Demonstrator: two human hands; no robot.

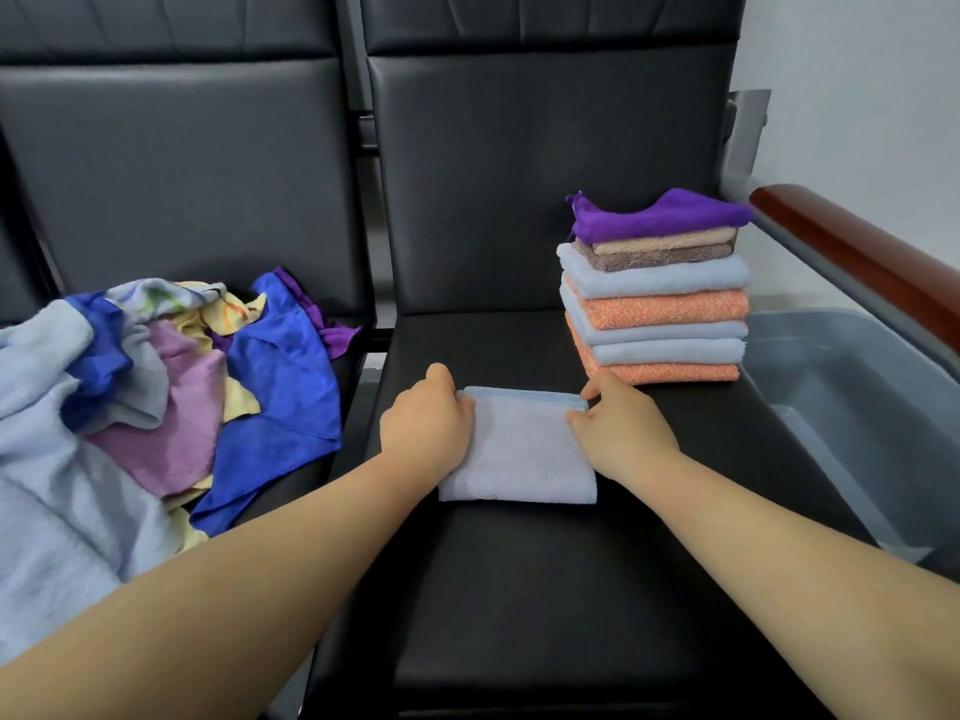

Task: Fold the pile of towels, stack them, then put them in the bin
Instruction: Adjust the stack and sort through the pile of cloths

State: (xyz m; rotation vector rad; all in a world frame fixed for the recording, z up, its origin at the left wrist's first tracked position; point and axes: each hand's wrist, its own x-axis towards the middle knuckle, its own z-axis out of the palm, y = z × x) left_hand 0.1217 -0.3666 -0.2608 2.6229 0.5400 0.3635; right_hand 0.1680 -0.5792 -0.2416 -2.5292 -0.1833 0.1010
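A folded light blue towel (522, 452) lies flat on the black seat (519, 589) of the right chair. My left hand (423, 420) grips its left edge with the fingers curled over it. At the far right corner my right hand (615, 426) pinches the towel. Behind the right hand stands a stack of folded towels (657, 304), orange and light blue below, brown and beige above, purple on top. A loose pile of unfolded towels (156, 387) in blue, lilac, yellow and light blue covers the left chair's seat. The grey bin (862, 407) sits right of the chair, below the armrest.
A wooden armrest (852, 252) on a grey metal frame runs along the right side above the bin. Black padded chair backs (519, 174) rise behind both seats. A narrow gap separates the two seats.
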